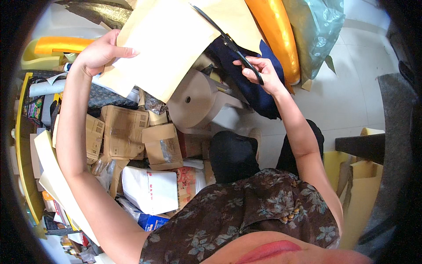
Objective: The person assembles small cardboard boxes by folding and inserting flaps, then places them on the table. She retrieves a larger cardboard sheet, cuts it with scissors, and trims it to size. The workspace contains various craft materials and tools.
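Observation:
My left hand (100, 53) is closed on a pale yellow sheet (171, 50), its thumb lying on top and the other fingers mostly hidden at the sheet's edge. Whether the sheet is paper or stiff cloth I cannot tell. In my right hand (266, 75) is a pair of black-handled scissors (229, 42). Their blades point up and left and lie along the sheet's right side, over more pale yellow material (239, 22). A dark navy cloth (270, 99) hangs just below the right hand.
Shiny orange fabric (281, 42) and grey-green fabric (317, 33) hang at the upper right. Under the sheet stands a large beige roll (189, 114). Cardboard boxes (124, 132) and a white package (149, 191) pile up at lower left, beside a yellow frame (22, 145). A dark ledge (360, 148) juts in at right.

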The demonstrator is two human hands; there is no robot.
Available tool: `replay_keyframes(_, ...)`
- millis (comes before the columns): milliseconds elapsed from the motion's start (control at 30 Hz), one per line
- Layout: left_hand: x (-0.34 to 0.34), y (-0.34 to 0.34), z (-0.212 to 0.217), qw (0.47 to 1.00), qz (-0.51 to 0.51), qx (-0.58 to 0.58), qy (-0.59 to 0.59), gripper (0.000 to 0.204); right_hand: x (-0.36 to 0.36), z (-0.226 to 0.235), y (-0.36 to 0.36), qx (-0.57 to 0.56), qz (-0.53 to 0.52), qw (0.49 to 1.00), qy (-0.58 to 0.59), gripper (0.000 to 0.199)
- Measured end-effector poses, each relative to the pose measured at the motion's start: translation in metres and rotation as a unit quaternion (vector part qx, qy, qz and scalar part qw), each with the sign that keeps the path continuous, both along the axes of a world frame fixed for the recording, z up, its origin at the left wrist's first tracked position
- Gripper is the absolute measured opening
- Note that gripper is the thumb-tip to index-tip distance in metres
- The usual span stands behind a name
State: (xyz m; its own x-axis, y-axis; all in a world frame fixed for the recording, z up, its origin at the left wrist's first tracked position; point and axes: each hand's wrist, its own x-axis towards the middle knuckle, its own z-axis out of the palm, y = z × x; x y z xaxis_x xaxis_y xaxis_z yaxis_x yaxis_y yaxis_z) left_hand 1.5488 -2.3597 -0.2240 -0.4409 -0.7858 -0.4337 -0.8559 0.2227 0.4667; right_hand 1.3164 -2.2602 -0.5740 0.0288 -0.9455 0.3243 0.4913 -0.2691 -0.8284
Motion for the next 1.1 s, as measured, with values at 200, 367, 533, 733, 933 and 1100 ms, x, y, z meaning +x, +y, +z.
replay_keyframes(200, -0.002, 0.002, -0.003, 1.000, 0.000, -0.008, 0.013, 0.046, -0.003, 0.012, -0.006, -0.014, 0.021, 0.999, -0.020, 0.048)
replay_keyframes(367, 0.000, 0.003, -0.003, 1.000, 0.008, -0.006, 0.016, 0.047, 0.001, 0.017, -0.001, -0.001, 0.001, 1.000, -0.008, 0.045)
replay_keyframes(533, 0.000, 0.002, -0.003, 1.000, 0.006, 0.002, 0.012, 0.046, 0.000, 0.019, -0.004, -0.010, 0.015, 1.000, -0.003, 0.044)
replay_keyframes(733, 0.001, 0.001, -0.002, 1.000, 0.000, 0.009, 0.015, 0.043, 0.001, 0.036, -0.015, -0.019, 0.032, 0.998, -0.043, 0.036)
replay_keyframes(933, 0.003, 0.003, -0.004, 0.999, -0.010, 0.023, 0.024, 0.039, 0.002, 0.033, -0.012, -0.027, 0.010, 1.000, -0.012, 0.043)
replay_keyframes(1100, 0.006, 0.005, -0.001, 0.999, -0.016, 0.020, 0.032, 0.039, 0.001, 0.035, -0.012, -0.022, 0.005, 1.000, 0.001, 0.044)
